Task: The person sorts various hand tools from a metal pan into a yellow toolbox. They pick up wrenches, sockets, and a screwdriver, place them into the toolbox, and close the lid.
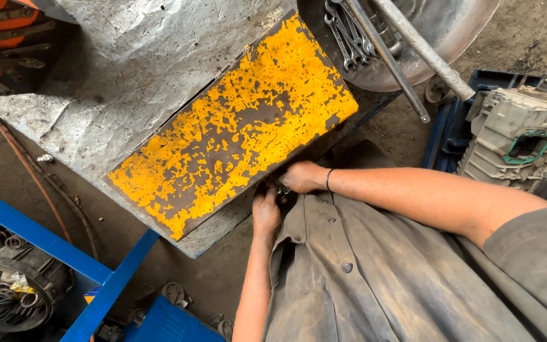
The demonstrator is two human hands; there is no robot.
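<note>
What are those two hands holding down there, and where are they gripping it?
Cannot be told: both hands meet at the yellow plate's lower edge, and whatever small thing sits between them is hidden.

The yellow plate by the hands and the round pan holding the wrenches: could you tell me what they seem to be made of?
Yellow plate: apparently steel, its yellow paint flaking to dark brown-grey patches. Round pan: probably bare metal, dull grey, with a thin curved rim. Wrenches: shiny, likely plated steel.

Flaking yellow paint, rough metal plate (235, 126)
</note>
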